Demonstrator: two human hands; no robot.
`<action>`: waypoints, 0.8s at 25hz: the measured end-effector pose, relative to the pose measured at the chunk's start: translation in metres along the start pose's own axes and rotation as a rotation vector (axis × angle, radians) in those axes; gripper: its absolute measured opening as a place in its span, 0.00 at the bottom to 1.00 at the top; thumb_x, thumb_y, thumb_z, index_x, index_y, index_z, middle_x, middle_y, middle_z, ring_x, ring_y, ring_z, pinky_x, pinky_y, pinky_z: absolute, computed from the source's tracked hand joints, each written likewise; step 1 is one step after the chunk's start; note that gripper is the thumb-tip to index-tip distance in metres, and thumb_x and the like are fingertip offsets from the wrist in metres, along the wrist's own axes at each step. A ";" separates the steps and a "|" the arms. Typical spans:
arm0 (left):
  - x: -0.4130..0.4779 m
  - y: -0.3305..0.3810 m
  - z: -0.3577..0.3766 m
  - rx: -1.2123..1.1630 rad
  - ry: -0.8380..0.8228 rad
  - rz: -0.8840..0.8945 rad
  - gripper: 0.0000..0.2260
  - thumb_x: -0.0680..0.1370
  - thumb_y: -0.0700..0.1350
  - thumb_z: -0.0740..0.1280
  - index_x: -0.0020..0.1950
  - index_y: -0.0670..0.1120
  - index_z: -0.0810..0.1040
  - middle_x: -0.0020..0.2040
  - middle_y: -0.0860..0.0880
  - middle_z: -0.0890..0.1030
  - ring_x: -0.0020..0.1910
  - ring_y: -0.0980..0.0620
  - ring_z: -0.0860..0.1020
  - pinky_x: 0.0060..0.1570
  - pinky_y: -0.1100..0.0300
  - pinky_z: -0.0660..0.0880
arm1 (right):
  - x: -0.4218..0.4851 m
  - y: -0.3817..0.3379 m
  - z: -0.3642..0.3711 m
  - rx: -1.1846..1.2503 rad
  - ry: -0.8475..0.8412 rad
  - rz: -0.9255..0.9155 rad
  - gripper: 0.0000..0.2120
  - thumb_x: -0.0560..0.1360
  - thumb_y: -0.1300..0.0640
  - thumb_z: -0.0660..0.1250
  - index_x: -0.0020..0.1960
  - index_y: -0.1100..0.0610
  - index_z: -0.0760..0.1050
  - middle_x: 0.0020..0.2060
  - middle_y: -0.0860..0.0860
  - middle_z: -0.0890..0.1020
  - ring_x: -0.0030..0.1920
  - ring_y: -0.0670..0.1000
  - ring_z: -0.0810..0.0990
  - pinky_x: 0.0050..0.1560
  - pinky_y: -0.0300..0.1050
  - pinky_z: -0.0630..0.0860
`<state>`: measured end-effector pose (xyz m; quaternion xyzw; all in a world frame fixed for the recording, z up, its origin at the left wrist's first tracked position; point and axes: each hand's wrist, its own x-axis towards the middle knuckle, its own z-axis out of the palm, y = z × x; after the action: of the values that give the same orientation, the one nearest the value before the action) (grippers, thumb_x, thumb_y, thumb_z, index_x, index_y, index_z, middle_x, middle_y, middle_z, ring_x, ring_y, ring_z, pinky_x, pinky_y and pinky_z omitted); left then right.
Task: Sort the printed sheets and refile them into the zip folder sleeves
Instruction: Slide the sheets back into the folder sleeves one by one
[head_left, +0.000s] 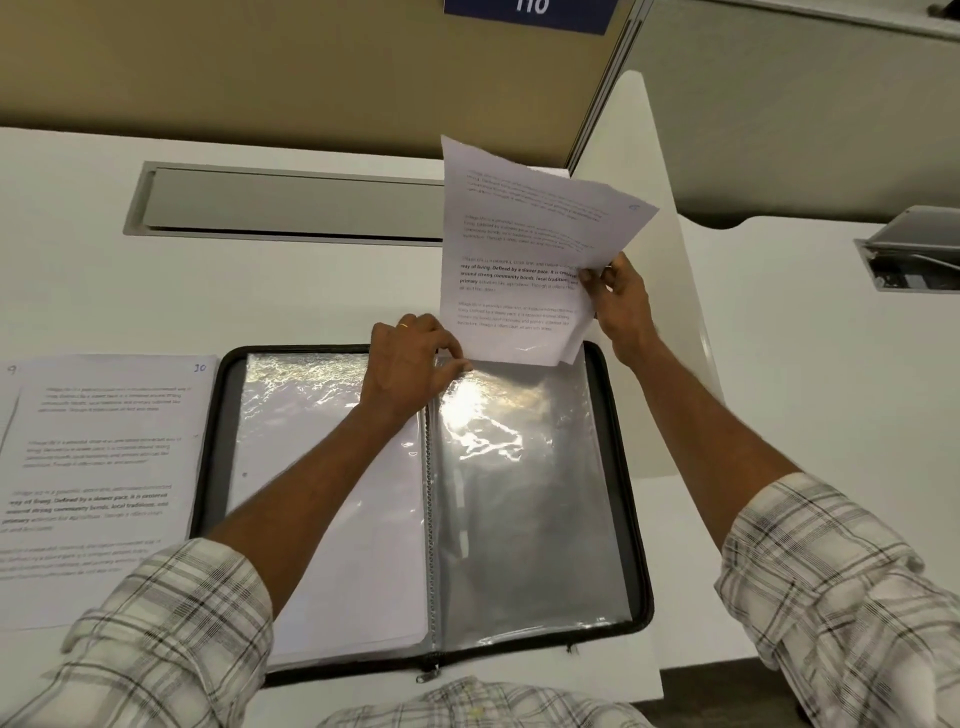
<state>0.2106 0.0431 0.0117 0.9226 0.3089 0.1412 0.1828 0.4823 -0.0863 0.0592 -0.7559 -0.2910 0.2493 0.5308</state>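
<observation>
While right hand (618, 296) holds sheets (519, 249) upright, grip pinched on their edge | left hand (415, 358): grip pinching sleeve (519, 467) top edge

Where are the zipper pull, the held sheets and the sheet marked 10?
zipper pull (427, 675), head view, on its metal tab.
held sheets (511, 270), head view, on the printed front page.
sheet marked 10 (104, 452), head view, on its printed middle.

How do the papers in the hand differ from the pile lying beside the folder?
The held papers stand tilted in the air, pinched by the right hand; the pile lies flat on the desk, untouched. The held papers curl and fan apart; the pile looks smooth. Both carry similar printed paragraphs, one in bold.
</observation>
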 end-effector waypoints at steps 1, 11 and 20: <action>0.000 0.000 -0.001 -0.007 -0.009 -0.023 0.14 0.72 0.64 0.75 0.46 0.56 0.85 0.50 0.55 0.81 0.51 0.52 0.78 0.49 0.52 0.67 | 0.001 -0.001 -0.001 0.002 0.005 -0.005 0.16 0.82 0.55 0.67 0.69 0.55 0.73 0.59 0.50 0.82 0.59 0.50 0.81 0.61 0.54 0.81; 0.003 -0.011 -0.010 -0.114 -0.093 -0.062 0.12 0.71 0.61 0.77 0.47 0.56 0.84 0.52 0.56 0.80 0.48 0.54 0.80 0.57 0.51 0.69 | 0.011 -0.007 0.004 -0.075 -0.036 -0.028 0.16 0.83 0.58 0.66 0.70 0.57 0.73 0.59 0.51 0.81 0.58 0.49 0.81 0.56 0.39 0.80; 0.002 -0.016 0.000 -0.370 -0.075 -0.097 0.09 0.69 0.56 0.80 0.43 0.55 0.85 0.42 0.58 0.84 0.46 0.58 0.81 0.55 0.49 0.78 | 0.017 0.003 0.009 -0.130 0.014 0.009 0.12 0.83 0.58 0.65 0.64 0.62 0.73 0.54 0.50 0.81 0.56 0.52 0.80 0.57 0.46 0.79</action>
<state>0.2040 0.0566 0.0047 0.8618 0.3149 0.1523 0.3673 0.4885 -0.0689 0.0522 -0.7920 -0.2994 0.2269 0.4813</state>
